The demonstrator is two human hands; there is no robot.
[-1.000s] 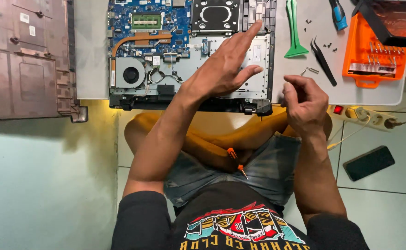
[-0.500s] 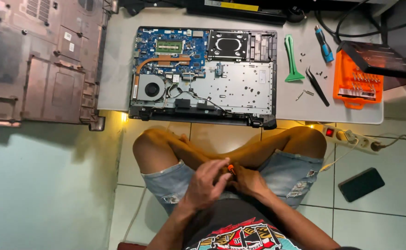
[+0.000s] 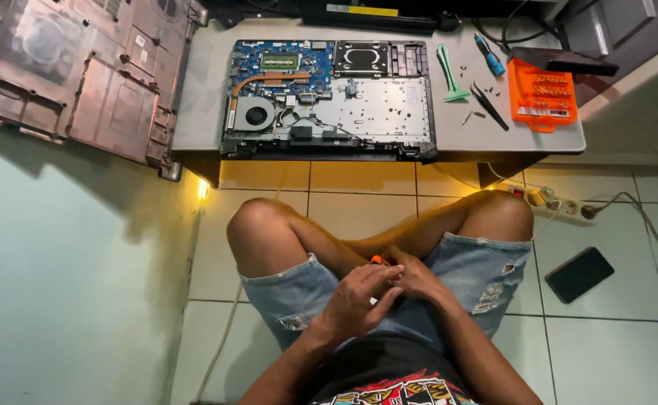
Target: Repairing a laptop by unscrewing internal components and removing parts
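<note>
Both hands meet in the lap: left hand and right hand together grasp a small orange-handled screwdriver, well apart from the opened laptop on the low table.

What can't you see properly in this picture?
- Head view: the small orange tool in the lap is nearly all covered by the left hand and right hand.
- The loose screws on the low table are too small to count.
- The laptop's bottom cover is cut off by the top edge.
- The phone screen is dark.
</note>
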